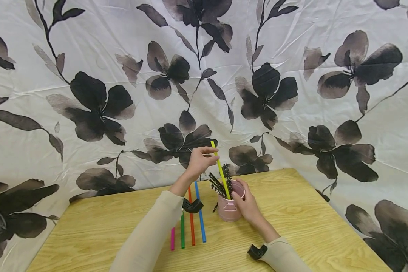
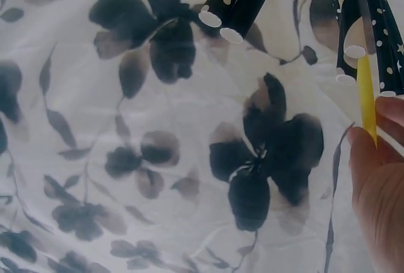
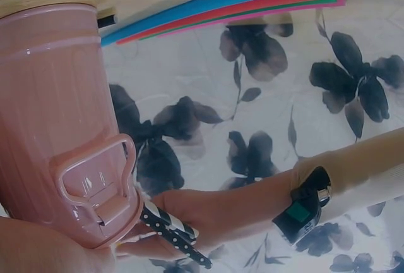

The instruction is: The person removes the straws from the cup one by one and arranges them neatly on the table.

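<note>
My left hand (image 1: pixel 202 162) pinches a yellow straw (image 1: pixel 219 166) near its upper end. The straw slants down, with its lower end inside a pink metal pail (image 1: pixel 229 214). Around the pail's rim curls my right hand (image 1: pixel 249 202), thumb at the near side. Several black patterned straws (image 1: pixel 217 183) lean in the pail; the left wrist view shows white dots and stars on these black straws (image 2: pixel 249 7). At the right of that view, fingertips meet the yellow straw (image 2: pixel 367 99). The pail's handle (image 3: pixel 95 178) shows large in the right wrist view.
On the wooden table (image 1: pixel 122 223), left of the pail, lie a magenta straw (image 1: pixel 172 240), a green straw (image 1: pixel 182 230), a red straw (image 1: pixel 192 226) and a blue straw (image 1: pixel 202 223). Behind hangs a floral cloth (image 1: pixel 207 94). Each wrist wears a black device (image 1: pixel 192 206).
</note>
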Motion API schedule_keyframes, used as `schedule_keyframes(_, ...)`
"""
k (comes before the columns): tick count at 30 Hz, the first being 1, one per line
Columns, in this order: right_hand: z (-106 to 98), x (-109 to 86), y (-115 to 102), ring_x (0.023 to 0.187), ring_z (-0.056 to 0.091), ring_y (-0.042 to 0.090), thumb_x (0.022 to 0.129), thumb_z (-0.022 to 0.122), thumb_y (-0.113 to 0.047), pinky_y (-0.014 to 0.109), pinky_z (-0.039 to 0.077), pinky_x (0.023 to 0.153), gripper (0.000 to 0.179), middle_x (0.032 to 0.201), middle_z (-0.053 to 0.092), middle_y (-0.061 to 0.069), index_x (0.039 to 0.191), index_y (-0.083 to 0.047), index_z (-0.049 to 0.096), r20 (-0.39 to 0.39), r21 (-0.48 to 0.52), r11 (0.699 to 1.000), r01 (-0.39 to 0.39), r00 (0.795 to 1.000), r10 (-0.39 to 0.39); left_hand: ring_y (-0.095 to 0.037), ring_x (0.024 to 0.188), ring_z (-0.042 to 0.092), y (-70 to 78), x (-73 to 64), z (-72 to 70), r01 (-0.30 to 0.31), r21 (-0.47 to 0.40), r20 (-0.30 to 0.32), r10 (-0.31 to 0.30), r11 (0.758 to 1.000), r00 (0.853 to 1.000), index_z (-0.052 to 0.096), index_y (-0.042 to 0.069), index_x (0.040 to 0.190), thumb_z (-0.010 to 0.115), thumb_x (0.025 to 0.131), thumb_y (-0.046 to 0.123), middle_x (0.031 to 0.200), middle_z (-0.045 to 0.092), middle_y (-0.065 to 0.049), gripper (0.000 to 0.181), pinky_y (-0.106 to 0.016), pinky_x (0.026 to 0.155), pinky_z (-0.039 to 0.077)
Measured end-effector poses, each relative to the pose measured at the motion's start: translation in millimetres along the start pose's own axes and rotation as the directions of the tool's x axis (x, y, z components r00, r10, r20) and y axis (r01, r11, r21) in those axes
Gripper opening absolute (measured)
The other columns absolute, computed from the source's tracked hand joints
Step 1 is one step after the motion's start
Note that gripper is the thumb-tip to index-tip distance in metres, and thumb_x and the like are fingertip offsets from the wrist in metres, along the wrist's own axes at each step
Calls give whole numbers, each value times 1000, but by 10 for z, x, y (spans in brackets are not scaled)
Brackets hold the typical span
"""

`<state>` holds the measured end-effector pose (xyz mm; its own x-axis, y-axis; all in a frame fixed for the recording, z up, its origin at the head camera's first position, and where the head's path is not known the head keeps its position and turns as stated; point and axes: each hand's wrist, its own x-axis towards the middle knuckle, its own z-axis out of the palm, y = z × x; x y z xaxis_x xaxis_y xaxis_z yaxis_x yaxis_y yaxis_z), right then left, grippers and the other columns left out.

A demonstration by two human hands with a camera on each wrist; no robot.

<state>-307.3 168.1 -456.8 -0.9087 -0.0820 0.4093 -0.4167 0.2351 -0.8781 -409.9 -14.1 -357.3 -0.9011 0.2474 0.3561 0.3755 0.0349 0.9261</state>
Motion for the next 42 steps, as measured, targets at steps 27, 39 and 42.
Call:
schedule_keyframes(27,49,-3,23,84,53,23,89,52,-16,30,48,69,49,112,50,22,133,-13,32,-13,-9,1000,-8,1000,8,-20,74,61,505,-120,-702,-328,4,-363,307,945,880,63,1,102,65,79,5,91,59,-16,24,-31,63,53)
schedule_keyframes(39,34,-6,-1,70,52,18,90,52,-19,29,48,62,48,97,53,18,133,-17,31,-5,-8,1000,-28,1000,28,-24,80,61,628,-288,-1125,-239,-67,-460,183,969,869,64,3,103,65,79,4,102,53,-20,23,-33,67,52)
schedule_keyframes(42,34,-6,-17,72,52,19,89,52,-20,30,48,64,49,99,53,18,133,-17,31,-5,-8,1000,-27,1000,27,-30,85,59,610,-365,-1222,-205,-97,-449,141,974,882,62,2,104,63,80,4,104,51,-21,24,-41,68,51)
